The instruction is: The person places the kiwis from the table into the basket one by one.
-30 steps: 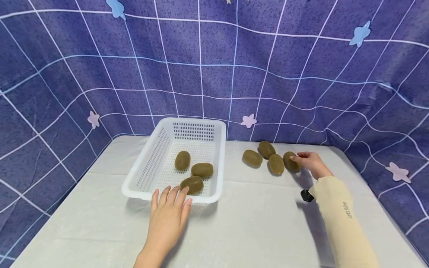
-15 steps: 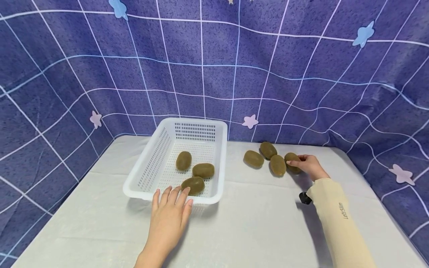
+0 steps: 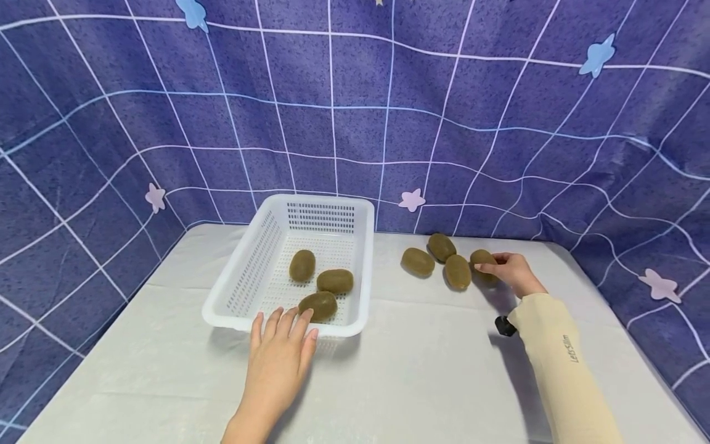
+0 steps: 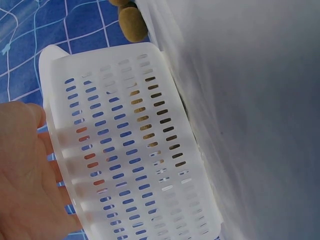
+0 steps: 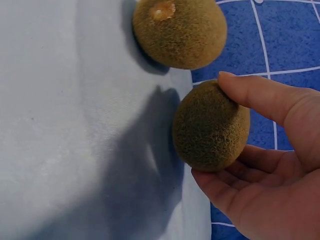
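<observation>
My right hand [image 3: 516, 272] pinches a brown fuzzy kiwi [image 3: 482, 260] at the right of the table. In the right wrist view, the thumb presses one side of this kiwi [image 5: 210, 127] and the fingers the opposite side. Another kiwi [image 3: 457, 272] lies just left of it. Three kiwis, one of them near the front wall [image 3: 318, 306], lie in a white perforated plastic basket [image 3: 363, 259]. Over the basket's front rim rest the fairly straight fingers of my left hand [image 3: 275, 364]. Through the slots of the basket wall [image 4: 125, 145], fingers show faintly in the left wrist view.
Two more loose kiwis, a left one [image 3: 418, 262] and a rear one [image 3: 441, 247], lie between basket and right hand. A white cloth covers the table [image 3: 416, 364]. Behind it hangs a blue curtain [image 3: 355, 135] with grid lines and stars.
My right thumb and fingers have closed further around the rightmost kiwi, the thumb shifting slightly left over it. The left hand, basket and other kiwis stay in place.
</observation>
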Tool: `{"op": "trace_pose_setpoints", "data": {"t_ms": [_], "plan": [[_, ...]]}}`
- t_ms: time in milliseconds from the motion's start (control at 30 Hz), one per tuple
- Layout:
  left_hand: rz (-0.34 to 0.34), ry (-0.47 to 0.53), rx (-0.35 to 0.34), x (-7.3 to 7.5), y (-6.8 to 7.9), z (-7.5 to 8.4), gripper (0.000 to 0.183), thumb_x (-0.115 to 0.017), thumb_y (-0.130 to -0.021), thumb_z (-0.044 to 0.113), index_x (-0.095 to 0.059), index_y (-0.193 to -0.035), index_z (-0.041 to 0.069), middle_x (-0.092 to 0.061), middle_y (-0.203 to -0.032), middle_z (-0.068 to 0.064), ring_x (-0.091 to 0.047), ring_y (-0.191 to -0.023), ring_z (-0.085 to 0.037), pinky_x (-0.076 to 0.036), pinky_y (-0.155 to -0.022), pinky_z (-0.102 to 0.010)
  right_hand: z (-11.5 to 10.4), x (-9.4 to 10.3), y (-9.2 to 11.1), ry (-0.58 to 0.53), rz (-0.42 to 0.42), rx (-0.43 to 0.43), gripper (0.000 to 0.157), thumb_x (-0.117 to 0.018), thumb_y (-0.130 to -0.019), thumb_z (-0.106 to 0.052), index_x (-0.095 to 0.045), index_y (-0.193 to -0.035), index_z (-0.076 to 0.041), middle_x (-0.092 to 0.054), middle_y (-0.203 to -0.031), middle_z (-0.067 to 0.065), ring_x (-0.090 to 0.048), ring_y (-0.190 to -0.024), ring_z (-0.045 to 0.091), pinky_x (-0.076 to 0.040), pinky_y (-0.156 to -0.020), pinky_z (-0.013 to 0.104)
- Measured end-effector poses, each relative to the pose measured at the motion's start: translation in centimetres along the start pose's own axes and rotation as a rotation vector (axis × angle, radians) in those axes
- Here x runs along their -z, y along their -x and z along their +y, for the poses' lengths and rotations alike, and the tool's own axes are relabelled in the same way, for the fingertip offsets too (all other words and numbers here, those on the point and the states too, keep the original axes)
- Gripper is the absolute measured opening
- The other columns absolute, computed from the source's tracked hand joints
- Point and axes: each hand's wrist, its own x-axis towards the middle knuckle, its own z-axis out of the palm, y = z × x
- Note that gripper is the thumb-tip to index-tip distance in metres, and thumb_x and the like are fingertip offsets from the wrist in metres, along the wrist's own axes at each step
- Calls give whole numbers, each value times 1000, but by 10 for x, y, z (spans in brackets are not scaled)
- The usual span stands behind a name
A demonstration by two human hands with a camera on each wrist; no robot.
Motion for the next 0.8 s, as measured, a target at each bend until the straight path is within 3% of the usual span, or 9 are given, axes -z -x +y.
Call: {"op": "trace_pose_setpoints", "data": {"t_ms": [367, 600, 800], "plan": [[17, -8, -7, 0, -1, -1, 42, -44, -101, 36, -58, -129, 7, -57, -127, -18, -44, -125, -42, -15, -110, -60, -16, -1, 2, -38, 38, 52, 62, -67, -90, -27, -46, -129, 16, -55, -122, 26, -50, -112, 32, -39, -101, 45], [20, -10, -7, 0, 0, -1, 42, -44, -101, 36, -58, -129, 7, -58, -126, -18, -45, -125, -42, -16, -110, -60, -32, -3, 5, -61, 43, 86, 57, -68, -90, -26, -50, -128, 13, -58, -119, 23, -54, -93, 11, -41, -95, 37], [26, -9, -10, 0, 0, 0, 42, -44, -101, 35, -58, -129, 7, -58, -126, -18, -45, -124, -42, -17, -110, -61, -48, -4, 7, -76, 20, 85, 63, -66, -91, -29, -45, -132, 13, -50, -129, 28, -48, -116, 31, -36, -105, 45]]}}
